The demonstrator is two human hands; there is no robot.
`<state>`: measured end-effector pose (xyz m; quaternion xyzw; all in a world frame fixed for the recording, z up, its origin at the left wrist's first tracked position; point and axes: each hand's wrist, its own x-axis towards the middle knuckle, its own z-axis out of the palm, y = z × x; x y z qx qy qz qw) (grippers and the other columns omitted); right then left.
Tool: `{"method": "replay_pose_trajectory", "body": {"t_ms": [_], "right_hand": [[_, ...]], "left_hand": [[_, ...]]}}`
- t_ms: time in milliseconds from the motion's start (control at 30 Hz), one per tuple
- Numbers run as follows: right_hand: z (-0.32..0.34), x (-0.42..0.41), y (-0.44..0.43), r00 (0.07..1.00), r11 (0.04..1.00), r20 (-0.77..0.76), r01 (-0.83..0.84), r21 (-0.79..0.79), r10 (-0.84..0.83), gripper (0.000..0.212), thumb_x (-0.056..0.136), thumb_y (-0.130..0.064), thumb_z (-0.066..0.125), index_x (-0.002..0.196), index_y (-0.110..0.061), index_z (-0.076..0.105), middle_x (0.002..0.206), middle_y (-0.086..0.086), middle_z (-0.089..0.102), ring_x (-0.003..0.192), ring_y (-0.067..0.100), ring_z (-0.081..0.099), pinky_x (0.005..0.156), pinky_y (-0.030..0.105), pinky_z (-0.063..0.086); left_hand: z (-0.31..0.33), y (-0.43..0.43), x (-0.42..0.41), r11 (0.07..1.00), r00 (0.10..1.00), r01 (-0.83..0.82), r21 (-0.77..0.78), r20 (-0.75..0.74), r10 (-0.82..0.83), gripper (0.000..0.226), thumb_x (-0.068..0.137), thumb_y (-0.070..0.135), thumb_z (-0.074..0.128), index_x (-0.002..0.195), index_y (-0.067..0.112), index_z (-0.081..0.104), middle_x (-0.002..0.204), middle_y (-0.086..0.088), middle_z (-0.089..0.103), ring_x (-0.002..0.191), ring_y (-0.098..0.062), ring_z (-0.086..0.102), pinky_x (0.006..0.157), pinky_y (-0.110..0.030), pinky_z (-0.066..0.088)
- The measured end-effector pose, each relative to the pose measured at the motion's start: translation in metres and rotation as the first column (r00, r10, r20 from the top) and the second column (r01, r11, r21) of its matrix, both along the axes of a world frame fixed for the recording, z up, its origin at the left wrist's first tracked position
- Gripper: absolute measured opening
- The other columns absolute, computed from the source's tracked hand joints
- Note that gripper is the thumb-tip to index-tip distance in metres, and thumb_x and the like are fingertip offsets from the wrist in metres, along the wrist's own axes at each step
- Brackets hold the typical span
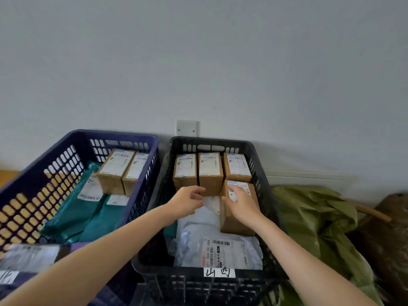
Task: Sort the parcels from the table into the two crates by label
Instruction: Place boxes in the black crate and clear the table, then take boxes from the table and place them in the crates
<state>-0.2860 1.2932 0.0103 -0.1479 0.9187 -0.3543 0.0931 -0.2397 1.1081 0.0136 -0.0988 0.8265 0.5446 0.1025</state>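
Observation:
Both my arms reach into the black crate [262, 164] on the right. My right hand [240, 204] lies on top of a brown cardboard box [231, 224] with a white label, fingers spread over its upper face. My left hand [187, 200] hovers beside that box with loosely curled fingers and holds nothing. Three more labelled brown boxes [210, 171] stand in a row at the crate's back. White plastic mailers [223, 252] lie flat in its front half. The blue crate [31, 173] on the left holds two brown boxes [117, 168] and teal mailers [72, 208].
A handwritten white tag [219, 272] sticks to the black crate's front rim. A crumpled green sack [315, 221] lies right of it, with a brown object [388, 239] beyond. A grey parcel [28, 257] sits at lower left. A wall with a white plate [187, 128] stands behind.

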Motion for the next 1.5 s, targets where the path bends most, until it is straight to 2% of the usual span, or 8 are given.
{"method": "replay_pose_trajectory", "body": {"t_ms": [167,300,467,767,867,1133,1300,1500], "right_hand": [[0.018,0.015,-0.038,0.993,0.990,-0.014,-0.117,-0.080,0.116,0.049,0.097,-0.025,0.055,0.143,-0.011,0.041,0.147,0.008,0.043,0.137,0.021,0.038,0.111,0.032,0.030],[0.032,0.032,-0.079,0.975,0.969,-0.046,-0.220,-0.115,0.216,0.045,0.098,-0.025,0.054,0.140,-0.011,0.044,0.145,0.007,0.045,0.135,0.020,0.040,0.108,0.030,0.032],[0.048,0.067,-0.154,0.932,0.913,-0.028,-0.360,-0.190,0.362,0.046,0.098,-0.030,0.054,0.140,-0.014,0.043,0.147,0.003,0.043,0.136,0.020,0.039,0.108,0.033,0.034],[0.050,0.149,-0.314,0.861,0.817,-0.042,-0.496,-0.295,0.507,0.045,0.096,-0.028,0.056,0.137,-0.013,0.046,0.142,0.004,0.049,0.131,0.018,0.045,0.109,0.036,0.037],[0.049,0.178,-0.378,0.848,0.801,-0.024,-0.509,-0.315,0.530,0.044,0.097,-0.028,0.056,0.137,-0.014,0.046,0.142,0.003,0.049,0.131,0.018,0.045,0.107,0.033,0.037],[0.033,0.258,-0.551,0.847,0.800,0.074,-0.462,-0.384,0.526,0.042,0.097,-0.028,0.056,0.136,-0.014,0.047,0.141,0.004,0.049,0.131,0.018,0.045,0.098,0.027,0.039],[0.019,0.285,-0.616,0.845,0.813,0.130,-0.441,-0.379,0.519,0.039,0.096,-0.023,0.057,0.132,-0.011,0.050,0.138,0.007,0.052,0.127,0.017,0.048,0.093,0.022,0.039],[0.001,0.294,-0.708,0.835,0.823,0.174,-0.439,-0.361,0.522,0.036,0.094,-0.016,0.060,0.128,-0.005,0.054,0.133,0.014,0.055,0.123,0.020,0.052,0.091,0.020,0.039]], "left_hand": [[0.029,-0.030,0.041,0.982,0.984,-0.168,0.082,-0.046,0.172,0.043,0.094,0.010,0.059,0.135,0.022,0.052,0.116,0.000,0.064,0.104,-0.012,0.061,0.073,-0.022,0.055],[0.045,-0.057,0.079,0.941,0.945,-0.301,0.153,-0.082,0.316,0.040,0.094,0.008,0.058,0.132,0.021,0.054,0.116,-0.003,0.066,0.107,-0.017,0.063,0.086,-0.032,0.056],[0.061,-0.111,0.133,0.879,0.864,-0.445,0.171,-0.177,0.471,0.036,0.093,0.007,0.059,0.126,0.021,0.058,0.106,0.005,0.067,0.093,-0.008,0.064,0.075,-0.022,0.057],[0.070,-0.248,0.234,0.758,0.727,-0.623,0.192,-0.215,0.652,0.029,0.094,0.012,0.060,0.121,0.023,0.060,0.109,-0.001,0.068,0.097,-0.018,0.065,0.082,-0.031,0.057],[0.069,-0.309,0.270,0.737,0.707,-0.650,0.185,-0.208,0.676,0.028,0.094,0.012,0.059,0.120,0.024,0.059,0.105,0.001,0.067,0.098,-0.017,0.065,0.077,-0.026,0.056],[0.057,-0.468,0.360,0.706,0.689,-0.687,0.172,-0.157,0.708,0.029,0.094,0.016,0.060,0.121,0.026,0.058,0.107,0.003,0.067,0.098,-0.015,0.065,0.083,-0.029,0.055],[0.044,-0.538,0.393,0.661,0.653,-0.728,0.180,-0.111,0.750,0.029,0.094,0.017,0.061,0.121,0.027,0.059,0.108,0.004,0.067,0.098,-0.013,0.065,0.087,-0.033,0.055],[0.018,-0.627,0.418,0.587,0.590,-0.783,0.205,-0.051,0.806,0.030,0.094,0.016,0.061,0.122,0.026,0.059,0.108,0.003,0.066,0.098,-0.014,0.065,0.082,-0.030,0.056]]}}
